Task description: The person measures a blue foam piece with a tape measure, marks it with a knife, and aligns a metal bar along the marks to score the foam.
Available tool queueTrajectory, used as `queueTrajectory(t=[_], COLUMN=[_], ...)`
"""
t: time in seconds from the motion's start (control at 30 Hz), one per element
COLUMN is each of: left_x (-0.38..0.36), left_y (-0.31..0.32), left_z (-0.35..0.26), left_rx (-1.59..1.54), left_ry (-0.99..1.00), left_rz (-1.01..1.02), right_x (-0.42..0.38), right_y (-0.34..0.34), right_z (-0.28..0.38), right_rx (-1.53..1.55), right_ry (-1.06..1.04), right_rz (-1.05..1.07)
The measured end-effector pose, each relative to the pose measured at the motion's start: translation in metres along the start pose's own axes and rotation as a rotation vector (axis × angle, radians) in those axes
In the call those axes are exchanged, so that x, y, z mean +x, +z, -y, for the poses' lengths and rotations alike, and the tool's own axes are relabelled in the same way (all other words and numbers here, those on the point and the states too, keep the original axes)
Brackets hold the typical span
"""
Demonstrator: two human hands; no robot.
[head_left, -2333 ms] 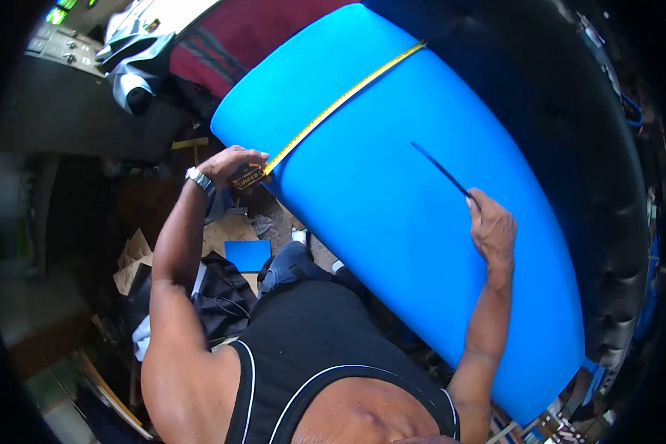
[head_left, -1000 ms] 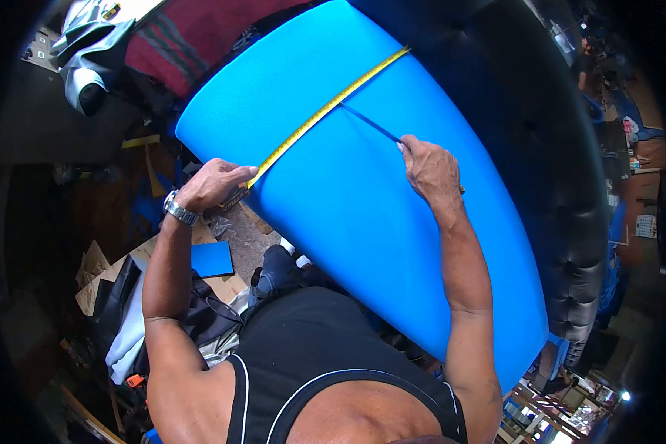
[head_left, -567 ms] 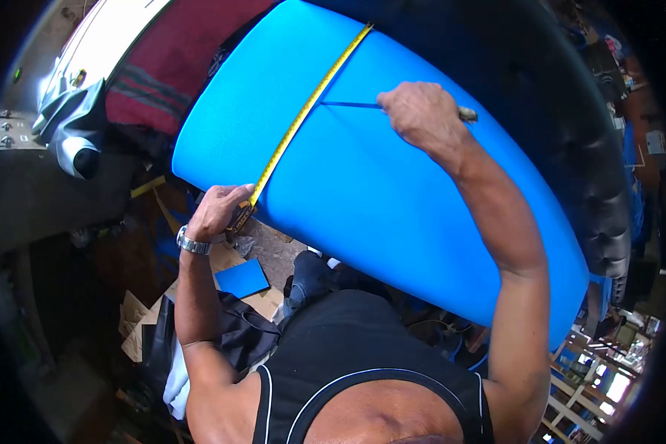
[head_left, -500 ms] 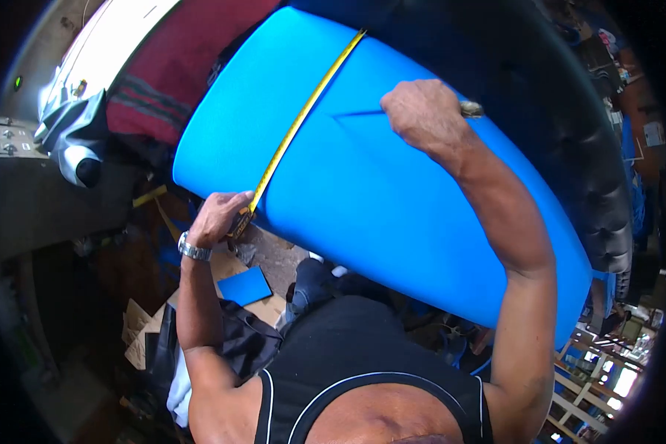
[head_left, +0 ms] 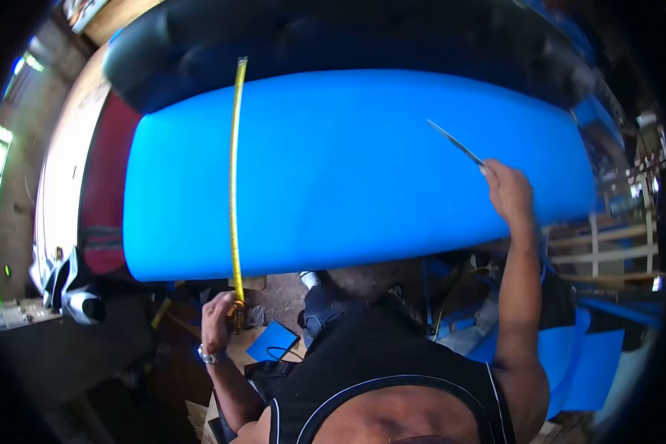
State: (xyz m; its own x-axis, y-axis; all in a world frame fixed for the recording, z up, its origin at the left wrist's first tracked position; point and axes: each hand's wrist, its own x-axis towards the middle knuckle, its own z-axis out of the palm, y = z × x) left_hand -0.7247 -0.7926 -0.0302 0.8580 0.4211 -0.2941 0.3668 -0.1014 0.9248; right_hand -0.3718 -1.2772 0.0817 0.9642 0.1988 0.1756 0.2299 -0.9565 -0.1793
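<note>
My left hand (head_left: pixel 218 323), with a metal watch on the wrist, is closed on the case of a tape measure (head_left: pixel 234 185) below the near edge of a large blue cushion-like slab (head_left: pixel 348 177). The yellow blade runs across the slab's left part and past its far edge, onto the dark tufted backrest. My right hand (head_left: pixel 509 194) grips a knife (head_left: pixel 455 141) over the slab's right part. Its thin blade points up and to the left. The handle is mostly hidden in my fingers.
A dark tufted backrest (head_left: pixel 333 37) runs behind the slab. Dark red fabric (head_left: pixel 111 177) lies at its left. On the floor are a small blue piece (head_left: pixel 272 341) and larger blue sheets (head_left: pixel 596 370). Wooden slats (head_left: pixel 599 257) stand at the right.
The view has turned, so the slab now lies nearly level across it. My right hand has moved nearer the slab's right end, its knife blade now pointing up-left. The tape still crosses the slab.
</note>
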Motion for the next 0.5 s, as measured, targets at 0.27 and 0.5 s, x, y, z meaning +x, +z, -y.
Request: queueTrajectory(t=[0.27, 0.5], left_x=[-0.032, 0.027], left_y=[0.321, 0.449], left_z=[-0.072, -0.103], left_rx=[-0.342, -0.417], left_ry=[-0.376, -0.432], left_rz=[0.326, 0.342], right_x=[-0.157, -0.145], right_y=[-0.033, -0.015], right_z=[-0.242, -0.317], right_rx=[0.196, 0.377], right_ry=[0.378, 0.46], right_rz=[-0.071, -0.085])
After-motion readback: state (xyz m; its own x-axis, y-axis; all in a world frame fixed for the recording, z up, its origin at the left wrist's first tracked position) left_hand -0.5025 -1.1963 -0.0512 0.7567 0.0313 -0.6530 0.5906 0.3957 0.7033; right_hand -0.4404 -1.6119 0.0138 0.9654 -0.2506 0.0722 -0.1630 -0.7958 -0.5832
